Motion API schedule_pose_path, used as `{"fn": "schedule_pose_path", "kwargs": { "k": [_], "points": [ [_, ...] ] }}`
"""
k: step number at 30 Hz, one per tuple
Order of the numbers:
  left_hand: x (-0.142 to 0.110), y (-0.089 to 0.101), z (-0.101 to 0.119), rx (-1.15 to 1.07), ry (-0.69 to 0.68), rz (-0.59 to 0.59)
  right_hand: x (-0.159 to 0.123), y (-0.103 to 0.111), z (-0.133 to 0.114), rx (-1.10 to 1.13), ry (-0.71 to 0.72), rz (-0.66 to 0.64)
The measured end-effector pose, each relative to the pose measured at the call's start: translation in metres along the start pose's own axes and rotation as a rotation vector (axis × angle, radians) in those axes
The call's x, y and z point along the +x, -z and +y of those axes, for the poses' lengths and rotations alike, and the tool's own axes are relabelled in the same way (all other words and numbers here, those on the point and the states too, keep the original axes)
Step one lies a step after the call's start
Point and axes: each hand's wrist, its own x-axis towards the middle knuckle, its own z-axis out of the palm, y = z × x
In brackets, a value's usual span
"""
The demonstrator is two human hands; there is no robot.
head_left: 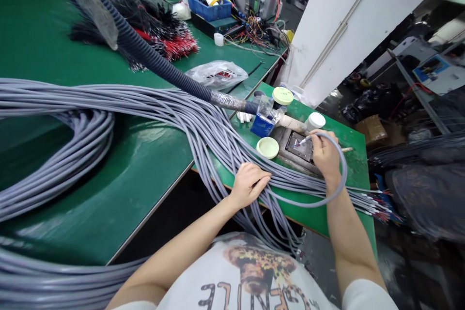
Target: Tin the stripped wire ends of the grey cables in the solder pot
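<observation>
My left hand (pixel 249 184) rests palm down on a thick bundle of grey cables (pixel 189 116) that runs across the green table; its fingers curl over the cables. My right hand (pixel 324 154) is closed on one grey cable (pixel 341 174) that loops round my wrist. It holds the cable's stripped end over a small dark metal pot (pixel 300 147) set in a grey block.
A black corrugated hose (pixel 152 55) reaches down to the pot. Pale green lids (pixel 268 147) and white jars (pixel 315 120) stand round it. Black and red wire bundles (pixel 160 29), a plastic bag (pixel 218 74) and blue bins (pixel 209 7) lie farther back. A white pillar (pixel 348 24) stands on the right.
</observation>
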Motion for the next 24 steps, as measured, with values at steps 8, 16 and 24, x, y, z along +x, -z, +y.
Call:
{"fn": "schedule_pose_path", "kwargs": {
  "k": [8,16,24],
  "points": [
    [-0.001,-0.001,0.0,-0.003,0.025,-0.005,-0.013,-0.012,0.06,-0.142,-0.112,-0.004],
    [0.001,0.0,0.002,0.002,0.028,-0.007,-0.017,-0.027,0.075,-0.187,-0.124,-0.027],
    [0.0,-0.001,0.001,-0.007,0.023,-0.009,-0.019,-0.036,0.077,-0.21,-0.151,-0.06]
  ]
}}
